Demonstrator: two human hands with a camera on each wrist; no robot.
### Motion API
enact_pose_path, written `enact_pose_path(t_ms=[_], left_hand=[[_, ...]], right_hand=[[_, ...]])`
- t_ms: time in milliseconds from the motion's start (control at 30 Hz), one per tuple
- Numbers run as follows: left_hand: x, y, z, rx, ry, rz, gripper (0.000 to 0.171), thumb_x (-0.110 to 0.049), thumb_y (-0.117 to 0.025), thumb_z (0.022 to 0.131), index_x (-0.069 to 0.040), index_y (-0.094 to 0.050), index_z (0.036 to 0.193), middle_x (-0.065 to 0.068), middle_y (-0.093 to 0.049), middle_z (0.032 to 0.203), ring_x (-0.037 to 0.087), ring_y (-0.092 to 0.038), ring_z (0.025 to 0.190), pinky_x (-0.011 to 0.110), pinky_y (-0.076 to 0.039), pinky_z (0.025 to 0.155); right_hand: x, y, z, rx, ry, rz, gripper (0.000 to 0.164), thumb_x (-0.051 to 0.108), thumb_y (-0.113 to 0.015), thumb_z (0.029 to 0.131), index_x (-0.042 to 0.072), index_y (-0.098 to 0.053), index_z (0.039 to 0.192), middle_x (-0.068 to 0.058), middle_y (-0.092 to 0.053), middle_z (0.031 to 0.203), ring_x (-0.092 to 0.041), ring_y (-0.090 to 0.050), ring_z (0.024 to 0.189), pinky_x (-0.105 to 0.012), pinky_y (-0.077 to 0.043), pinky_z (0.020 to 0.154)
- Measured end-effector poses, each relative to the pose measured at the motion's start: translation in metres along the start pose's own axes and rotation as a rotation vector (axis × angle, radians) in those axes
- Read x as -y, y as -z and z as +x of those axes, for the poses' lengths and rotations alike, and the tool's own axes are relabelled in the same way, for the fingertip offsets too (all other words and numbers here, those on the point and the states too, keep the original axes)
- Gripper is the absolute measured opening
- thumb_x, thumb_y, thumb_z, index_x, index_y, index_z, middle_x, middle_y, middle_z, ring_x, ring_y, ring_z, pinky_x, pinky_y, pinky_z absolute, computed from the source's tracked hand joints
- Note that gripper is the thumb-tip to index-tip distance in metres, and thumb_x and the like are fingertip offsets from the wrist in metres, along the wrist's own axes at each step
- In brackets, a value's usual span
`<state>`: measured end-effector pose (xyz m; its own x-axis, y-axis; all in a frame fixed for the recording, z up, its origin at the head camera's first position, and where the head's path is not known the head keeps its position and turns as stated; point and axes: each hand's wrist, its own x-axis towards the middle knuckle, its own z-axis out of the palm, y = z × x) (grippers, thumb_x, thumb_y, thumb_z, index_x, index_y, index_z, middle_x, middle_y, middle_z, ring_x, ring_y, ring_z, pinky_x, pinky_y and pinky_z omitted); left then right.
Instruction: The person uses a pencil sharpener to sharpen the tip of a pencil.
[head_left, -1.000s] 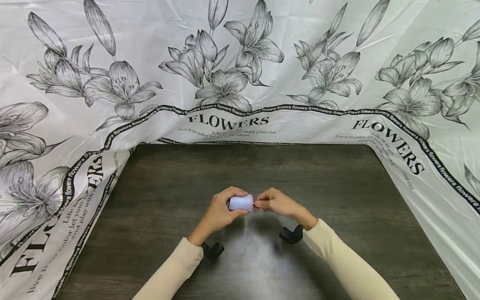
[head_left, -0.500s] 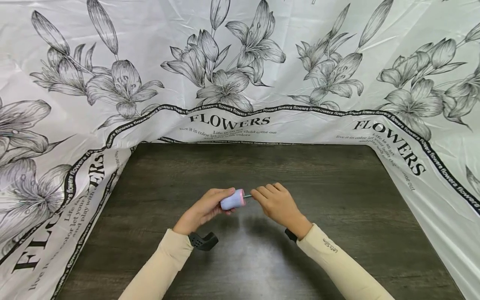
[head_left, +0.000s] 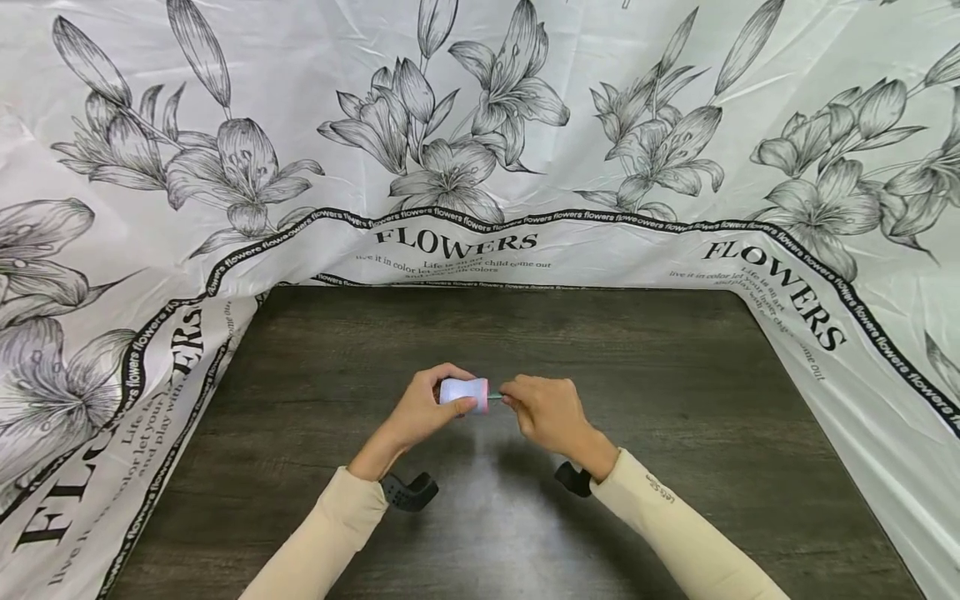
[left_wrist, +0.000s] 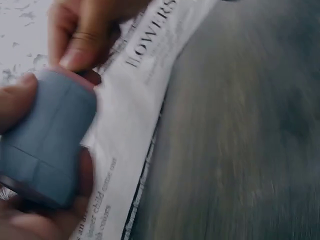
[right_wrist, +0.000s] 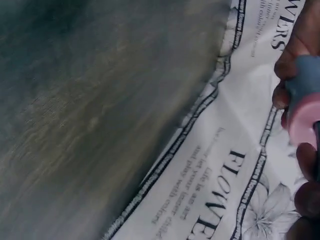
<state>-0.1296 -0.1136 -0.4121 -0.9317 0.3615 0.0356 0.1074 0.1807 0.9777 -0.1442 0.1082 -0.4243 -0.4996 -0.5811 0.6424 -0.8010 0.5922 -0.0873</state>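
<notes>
My left hand (head_left: 414, 414) grips a stubby screwdriver handle (head_left: 462, 392), light blue with a pink end, above the middle of the table. A thin metal shaft (head_left: 496, 397) sticks out of the pink end, pointing right. The fingertips of my right hand (head_left: 551, 412) pinch this shaft a short way from the handle. In the left wrist view the waisted handle (left_wrist: 50, 127) fills the lower left, with right fingers at its pink end. At the right edge of the right wrist view, the pink end (right_wrist: 303, 120) shows with the dark shaft entering it.
Below both hands lies a dark wood-grain table (head_left: 637, 350). A white cloth (head_left: 465, 250) printed with flowers and lettering hangs behind it and along its sides. Black wrist mounts (head_left: 411, 492) jut out under both wrists.
The shaft shows longer half a second ago than one second ago, and a little shorter now. The handle has shifted slightly left, tilted and then come level again. Both hands keep their hold.
</notes>
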Motion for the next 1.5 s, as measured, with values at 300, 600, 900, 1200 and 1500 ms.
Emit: enact_pose_path(t_ms=[300,600,900,1200,1500], left_hand=[[0.004,-0.01,-0.015,-0.113,-0.379,0.274,0.043,0.001,-0.082,0.07,-0.006,-0.063,0.108,0.011,-0.061,0.114,0.026,-0.061,0.101,0.031,-0.054,0.078],[0.009,-0.01,-0.011,-0.122,-0.316,0.414,0.041,-0.013,-0.08,0.076,-0.009,-0.064,0.113,0.01,-0.065,0.111,0.019,-0.063,0.089,0.028,-0.054,0.069],[-0.003,0.005,0.002,0.03,0.191,-0.075,0.038,-0.025,-0.06,0.095,0.006,-0.061,0.116,0.013,-0.064,0.092,0.013,-0.061,0.072,0.028,-0.052,0.063],[-0.009,0.007,0.004,0.127,0.426,-0.319,0.047,-0.034,-0.057,0.096,0.011,-0.06,0.109,0.006,-0.062,0.082,0.01,-0.061,0.064,0.019,-0.049,0.056],[-0.004,-0.005,0.001,-0.018,0.164,-0.065,0.034,-0.014,-0.069,0.089,0.01,-0.061,0.112,0.015,-0.063,0.094,0.013,-0.059,0.074,0.027,-0.052,0.064]], right_hand=[[-0.003,0.017,0.016,0.551,-0.483,0.793,0.027,0.008,-0.051,0.098,0.003,-0.066,0.076,0.005,-0.038,0.049,-0.004,-0.024,0.041,-0.019,-0.023,0.044],[0.0,0.016,0.003,0.398,-0.301,0.426,0.011,0.018,-0.063,0.093,0.01,-0.071,0.094,0.007,-0.058,0.066,-0.001,-0.04,0.048,-0.018,-0.033,0.045],[0.001,0.002,-0.006,-0.102,0.192,-0.298,0.024,0.013,-0.044,0.101,0.011,-0.068,0.102,0.002,-0.067,0.089,-0.013,-0.062,0.075,-0.026,-0.044,0.062],[-0.002,-0.007,-0.008,-0.227,0.316,-0.336,0.024,0.004,-0.047,0.096,0.012,-0.07,0.096,0.004,-0.06,0.077,-0.011,-0.051,0.06,-0.022,-0.033,0.052],[0.003,-0.006,-0.009,-0.032,0.068,0.006,0.016,0.013,-0.058,0.094,0.011,-0.07,0.083,0.005,-0.052,0.06,0.0,-0.037,0.045,-0.012,-0.028,0.041]])
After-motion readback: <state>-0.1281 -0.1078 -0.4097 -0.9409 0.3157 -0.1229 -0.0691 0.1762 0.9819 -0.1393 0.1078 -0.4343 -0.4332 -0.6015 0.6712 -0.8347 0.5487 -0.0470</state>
